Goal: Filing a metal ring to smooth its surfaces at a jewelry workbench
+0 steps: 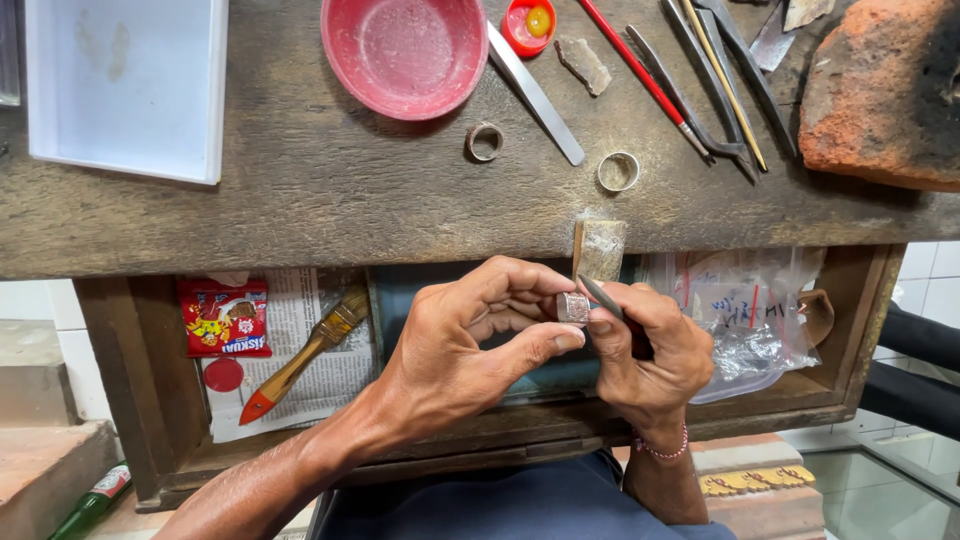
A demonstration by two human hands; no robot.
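Pinching a small silver ring (573, 307) between thumb and fingertips, my left hand (470, 345) holds it at the centre of the frame, just below the front edge of the table (330, 200). My right hand (645, 355) is closed around a thin dark tool (602, 296), its fingers pressed together on the shaft, and the tip seems to touch the ring (the contact itself is too small for me to be sure). Both hands hover over an open wooden drawer (150, 400) holding a brush with a wooden handle (305, 355) on newspaper at lower left and a clear plastic bag (745, 320) at right. On the table above, a red bowl (405, 50) sits top centre, a white tray (125, 85) upper left, two more metal rings (484, 141) (618, 171) near the middle, and a reddish brick (885, 95) upper right.
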